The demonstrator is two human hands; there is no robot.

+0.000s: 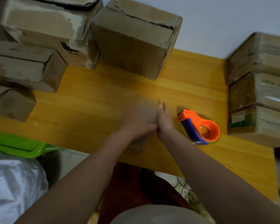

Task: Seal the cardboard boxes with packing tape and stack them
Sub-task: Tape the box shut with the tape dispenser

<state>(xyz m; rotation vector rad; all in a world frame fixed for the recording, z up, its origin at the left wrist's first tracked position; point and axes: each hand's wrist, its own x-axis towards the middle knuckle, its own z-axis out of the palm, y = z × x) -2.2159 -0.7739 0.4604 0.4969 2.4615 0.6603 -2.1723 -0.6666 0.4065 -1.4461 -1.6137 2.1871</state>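
Observation:
A small brown cardboard box (pixel 137 145) lies on the yellow wooden table (pixel 94 101) near its front edge, blurred by motion and mostly covered by my hands. My left hand (pixel 136 120) lies over its top, with the fingers wrapped toward its right side. My right hand (pixel 164 123) presses flat against the box's right side, fingers straight and pointing away from me. An orange and blue tape dispenser (pixel 200 126) rests on the table just right of my right hand, untouched. Three boxes wrapped in clear tape (pixel 257 88) stand stacked at the right edge.
Several worn, torn cardboard boxes crowd the back and left of the table: a large one (pixel 132 46) at the back middle, others (pixel 23 68) on the left. A green plastic stool (pixel 23 144) and a white bag (pixel 14 183) sit below the table's left front.

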